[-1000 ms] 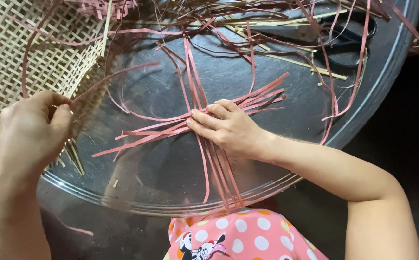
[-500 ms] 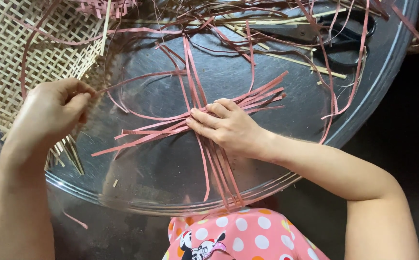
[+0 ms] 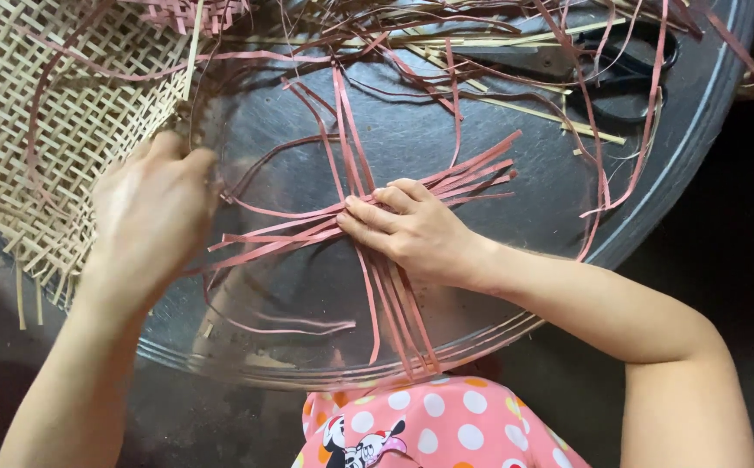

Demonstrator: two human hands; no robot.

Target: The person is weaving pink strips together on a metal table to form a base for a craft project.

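Note:
A crossing of flat pink strips lies on a round metal tray. My right hand presses flat on the crossing point, fingers together, pinning the strips down. My left hand hovers at the tray's left side, fingers curled around the end of a single pink strip that arcs toward the crossing. More loose pink strips tangle across the tray's far part.
A woven pale bamboo mat lies at the left, partly over the tray rim. Black scissors rest at the tray's far right among thin pale sticks. A pink polka-dot garment shows at the bottom.
My left hand has moved right and inward from the mat toward the crossing, bringing a pink strip with it. My right hand stays pressed on the crossing.

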